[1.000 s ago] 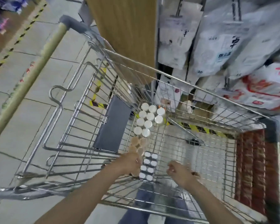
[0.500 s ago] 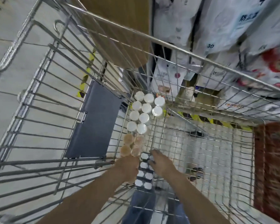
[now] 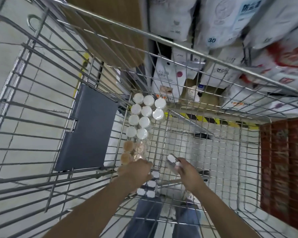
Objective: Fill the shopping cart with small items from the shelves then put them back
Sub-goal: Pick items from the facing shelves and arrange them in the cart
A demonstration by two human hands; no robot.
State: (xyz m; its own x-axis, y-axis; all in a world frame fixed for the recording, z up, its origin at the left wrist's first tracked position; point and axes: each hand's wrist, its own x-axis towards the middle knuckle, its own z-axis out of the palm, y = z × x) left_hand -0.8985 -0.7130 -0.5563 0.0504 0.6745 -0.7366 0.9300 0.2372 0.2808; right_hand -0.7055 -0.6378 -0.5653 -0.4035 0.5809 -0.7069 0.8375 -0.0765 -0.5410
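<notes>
my cart's wire floor (image 3: 205, 152) carries white-capped bottles (image 3: 145, 115), tan-lidded jars (image 3: 129, 150) beside them, and square-capped bottles (image 3: 149, 188) nearest me.

Right hand (image 3: 187, 170) gripping white-capped bottle (image 3: 172, 163), left hand (image 3: 136, 170) on cart (image 3: 213, 152) floor bottles

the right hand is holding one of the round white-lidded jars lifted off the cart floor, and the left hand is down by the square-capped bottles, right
Not quite. In the head view the right hand holds a small square-capped bottle, not a round jar; the round white-lidded jars all sit farther along the cart floor. The left hand is indeed down by the square-capped bottles.
</notes>
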